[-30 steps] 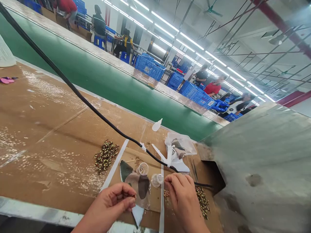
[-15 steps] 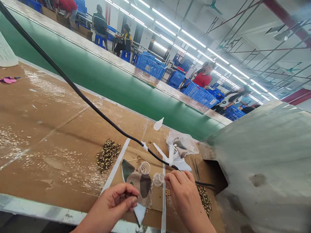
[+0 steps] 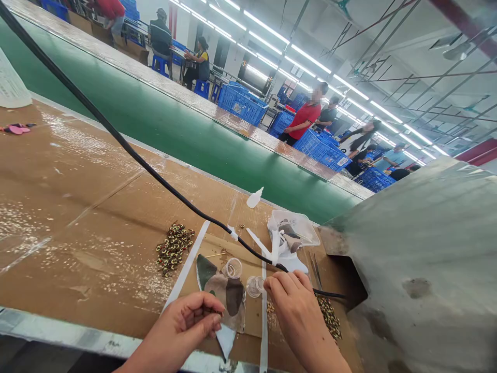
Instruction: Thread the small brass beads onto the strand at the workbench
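My left hand (image 3: pixel 190 324) is curled at the near table edge, its fingertips pinched on something small that I cannot make out, beside a mottled flat piece (image 3: pixel 225 291) lying on cardboard. My right hand (image 3: pixel 297 311) is bent with fingers pressed down together near a small clear cup (image 3: pixel 254 285); what they hold is hidden. A second clear cup (image 3: pixel 232 268) stands just beyond. A pile of small gold-and-dark beads (image 3: pixel 173 248) lies to the left, and more beads (image 3: pixel 329 316) lie right of my right hand.
A black cable (image 3: pixel 116 135) runs diagonally across the brown table (image 3: pixel 77 207) to a grey machine housing (image 3: pixel 423 259) on the right. A clear plastic tray (image 3: pixel 295 230) and white scraps lie behind. A green conveyor belt (image 3: pixel 174 124) passes beyond, with people and blue crates (image 3: pixel 238 103) farther off.
The view has shifted slightly. Both hands stay in nearly the same place, working at the small parts. A person in red in the background has walked left.
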Demonstrator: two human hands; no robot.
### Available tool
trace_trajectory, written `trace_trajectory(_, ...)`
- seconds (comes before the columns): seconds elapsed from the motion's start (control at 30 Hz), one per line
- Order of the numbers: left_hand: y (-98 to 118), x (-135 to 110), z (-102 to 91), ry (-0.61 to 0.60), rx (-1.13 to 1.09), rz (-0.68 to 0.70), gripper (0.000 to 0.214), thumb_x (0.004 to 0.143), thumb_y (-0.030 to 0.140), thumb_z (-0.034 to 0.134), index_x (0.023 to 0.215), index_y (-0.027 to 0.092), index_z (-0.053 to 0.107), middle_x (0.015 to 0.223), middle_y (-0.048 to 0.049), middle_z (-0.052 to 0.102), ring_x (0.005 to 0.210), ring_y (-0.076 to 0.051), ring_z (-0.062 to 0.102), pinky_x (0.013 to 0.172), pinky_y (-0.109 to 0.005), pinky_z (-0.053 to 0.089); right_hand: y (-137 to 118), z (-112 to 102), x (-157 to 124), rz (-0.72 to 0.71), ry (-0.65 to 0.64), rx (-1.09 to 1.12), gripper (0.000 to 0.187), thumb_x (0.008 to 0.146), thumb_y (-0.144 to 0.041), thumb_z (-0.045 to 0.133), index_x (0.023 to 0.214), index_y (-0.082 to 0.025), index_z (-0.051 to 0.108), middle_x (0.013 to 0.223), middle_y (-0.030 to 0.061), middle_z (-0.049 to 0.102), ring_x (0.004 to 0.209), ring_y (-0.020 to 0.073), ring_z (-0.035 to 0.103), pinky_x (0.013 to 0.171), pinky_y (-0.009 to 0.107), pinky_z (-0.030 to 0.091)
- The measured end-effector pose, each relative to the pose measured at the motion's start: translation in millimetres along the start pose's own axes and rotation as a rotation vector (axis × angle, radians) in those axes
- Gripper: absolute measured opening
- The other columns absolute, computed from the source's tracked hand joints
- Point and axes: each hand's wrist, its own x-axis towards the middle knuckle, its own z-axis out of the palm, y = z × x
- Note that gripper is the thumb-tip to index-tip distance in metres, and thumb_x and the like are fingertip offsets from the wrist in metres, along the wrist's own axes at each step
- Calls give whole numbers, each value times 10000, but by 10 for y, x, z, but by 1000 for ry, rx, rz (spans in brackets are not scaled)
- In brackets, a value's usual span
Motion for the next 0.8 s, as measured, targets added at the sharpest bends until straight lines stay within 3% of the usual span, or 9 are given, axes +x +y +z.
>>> trace_trajectory(0.47,38,6,-18,24,-151,6,185,673,308,743,770,181,650,625,25,635,608,-130,588,592,-235,445,-18,-76,-58,67,-13,46,312,960,-152,294,807,-190,563,756,22,560,680,166,473,769,336,304)
trace_trajectory(0.63,20,-26,13,-1,-238,-31,151,691,261,735,724,176,614,595,32,625,577,-114,578,580,-230,447,-208,-74,-94,117,62,346,146,906,-140,441,870,-224,555,839,1,597,777,151,539,760,288,354)
trace_trajectory(0.8,37,-35,11,-28,-261,-63,165,675,252,750,731,161,625,578,26,635,564,-107,572,561,-218,438,-506,49,-70,157,72,581,128,880,-133,483,847,-236,550,808,-17,601,768,143,543,720,267,389)
